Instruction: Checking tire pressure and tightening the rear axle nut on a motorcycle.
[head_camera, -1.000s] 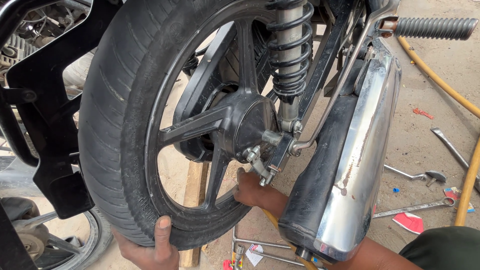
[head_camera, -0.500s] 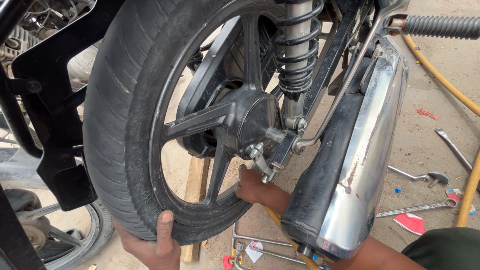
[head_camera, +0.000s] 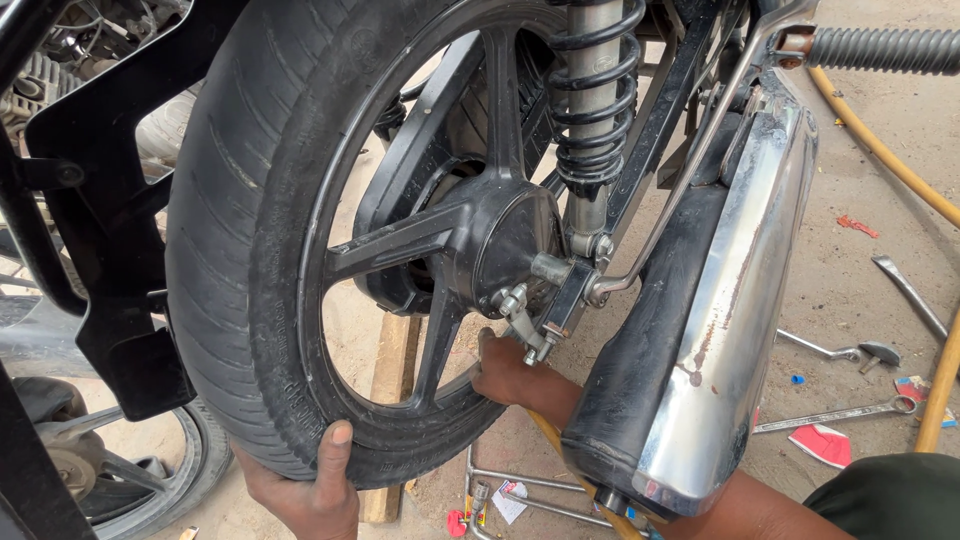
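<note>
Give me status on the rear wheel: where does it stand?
Done: the rear wheel sits between the swingarm arms, brake rod linkage attached. In hand: left hand cups the tyre underside, right hand reaches below the hub. Left: spanners lie unused on the ground; axle tightness can't be told.

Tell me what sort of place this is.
Probably an open-air motorcycle repair spot. A rear wheel is raised off sandy ground, with the left hand under its tyre; wrenches lie loose in the dirt beside a chrome exhaust.
</note>
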